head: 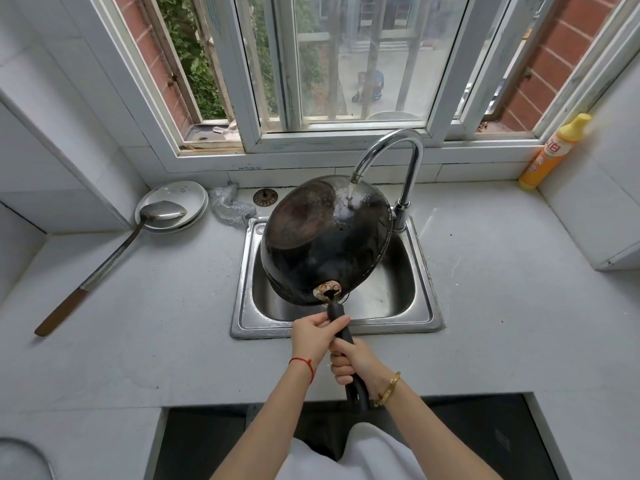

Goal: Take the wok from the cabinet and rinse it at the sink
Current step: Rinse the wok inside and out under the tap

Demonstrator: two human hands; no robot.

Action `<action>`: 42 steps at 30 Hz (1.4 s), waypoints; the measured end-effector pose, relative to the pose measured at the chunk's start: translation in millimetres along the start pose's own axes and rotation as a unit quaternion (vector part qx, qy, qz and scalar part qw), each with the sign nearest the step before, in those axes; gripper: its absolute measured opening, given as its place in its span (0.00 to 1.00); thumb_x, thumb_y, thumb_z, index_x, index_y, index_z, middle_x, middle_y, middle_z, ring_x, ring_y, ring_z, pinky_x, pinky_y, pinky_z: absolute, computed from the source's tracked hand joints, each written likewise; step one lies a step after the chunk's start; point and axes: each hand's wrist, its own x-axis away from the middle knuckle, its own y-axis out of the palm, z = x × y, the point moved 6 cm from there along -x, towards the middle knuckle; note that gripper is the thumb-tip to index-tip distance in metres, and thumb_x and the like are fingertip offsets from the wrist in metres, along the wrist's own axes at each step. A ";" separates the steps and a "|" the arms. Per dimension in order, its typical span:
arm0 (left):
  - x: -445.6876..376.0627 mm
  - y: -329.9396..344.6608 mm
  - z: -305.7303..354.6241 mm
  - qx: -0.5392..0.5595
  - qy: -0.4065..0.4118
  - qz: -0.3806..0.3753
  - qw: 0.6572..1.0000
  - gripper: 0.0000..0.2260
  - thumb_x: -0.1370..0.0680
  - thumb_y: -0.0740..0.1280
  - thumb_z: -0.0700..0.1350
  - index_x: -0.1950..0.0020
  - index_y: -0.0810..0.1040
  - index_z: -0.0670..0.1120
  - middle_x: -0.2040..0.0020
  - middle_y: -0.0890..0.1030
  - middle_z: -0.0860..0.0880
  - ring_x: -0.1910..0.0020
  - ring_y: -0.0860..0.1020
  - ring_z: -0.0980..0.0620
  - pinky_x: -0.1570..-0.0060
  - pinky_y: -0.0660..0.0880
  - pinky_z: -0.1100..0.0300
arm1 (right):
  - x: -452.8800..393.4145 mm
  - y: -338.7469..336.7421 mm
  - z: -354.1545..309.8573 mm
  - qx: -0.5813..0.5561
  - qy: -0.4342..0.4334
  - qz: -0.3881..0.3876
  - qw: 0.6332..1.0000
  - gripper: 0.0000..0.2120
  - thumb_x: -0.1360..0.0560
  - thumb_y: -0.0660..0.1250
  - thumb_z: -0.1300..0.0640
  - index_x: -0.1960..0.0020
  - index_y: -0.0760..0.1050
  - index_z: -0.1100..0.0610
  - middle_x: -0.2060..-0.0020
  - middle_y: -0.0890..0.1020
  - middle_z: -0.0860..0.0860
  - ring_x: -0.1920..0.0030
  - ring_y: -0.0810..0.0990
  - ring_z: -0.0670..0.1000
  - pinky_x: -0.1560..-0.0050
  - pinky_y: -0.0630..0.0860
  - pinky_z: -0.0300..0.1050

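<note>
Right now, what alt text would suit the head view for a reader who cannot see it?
Both hands, left hand ahead of right hand, grip the handle of a black wok turned underside-up over the steel sink, with water from the faucet running onto its base. Plates and a spatula lie on the counter to the left.

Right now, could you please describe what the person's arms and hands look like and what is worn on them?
Both forearms are bare, with no sleeves in view. The left hand has a thin red string bracelet around its wrist. The right hand has a gold bangle around its wrist, a flat metal band. No rings or gloves show on the fingers. Light-coloured clothing shows below.
</note>
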 end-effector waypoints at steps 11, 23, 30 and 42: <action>1.8 -0.7 -4.8 -0.022 -0.002 -0.001 1.000 0.12 0.30 0.77 0.47 0.49 0.85 0.45 0.57 0.87 0.50 0.53 0.84 0.53 0.52 0.80 0.61 | -5.0 -3.0 10.6 -0.002 0.007 0.006 1.000 0.19 0.21 0.64 0.55 0.71 0.67 0.54 0.77 0.66 0.48 0.80 0.64 0.45 0.80 0.64 0.36; 9.9 5.4 -0.7 -0.027 0.010 -0.012 1.000 0.07 0.28 0.76 0.45 0.51 0.85 0.47 0.56 0.86 0.49 0.54 0.84 0.55 0.58 0.78 0.66 | 4.3 -7.1 10.5 -0.006 0.011 -0.001 1.000 0.18 0.21 0.63 0.57 0.69 0.67 0.54 0.77 0.65 0.48 0.80 0.63 0.45 0.80 0.63 0.35; 18.7 3.0 -5.1 0.026 0.007 -0.022 0.999 0.04 0.27 0.75 0.44 0.53 0.85 0.48 0.57 0.87 0.48 0.57 0.83 0.56 0.59 0.77 0.67 | 22.1 -3.3 4.9 0.052 -0.011 0.002 0.999 0.14 0.21 0.63 0.57 0.65 0.68 0.55 0.76 0.68 0.48 0.78 0.65 0.46 0.77 0.67 0.36; 33.5 -0.8 -14.2 0.109 -0.003 -0.019 0.994 0.05 0.26 0.73 0.42 0.53 0.85 0.42 0.53 0.85 0.39 0.46 0.82 0.39 0.43 0.79 0.50 | 42.6 2.8 -3.5 0.140 -0.052 0.024 0.989 0.04 0.22 0.63 0.59 0.55 0.70 0.58 0.75 0.70 0.48 0.77 0.68 0.45 0.76 0.69 0.37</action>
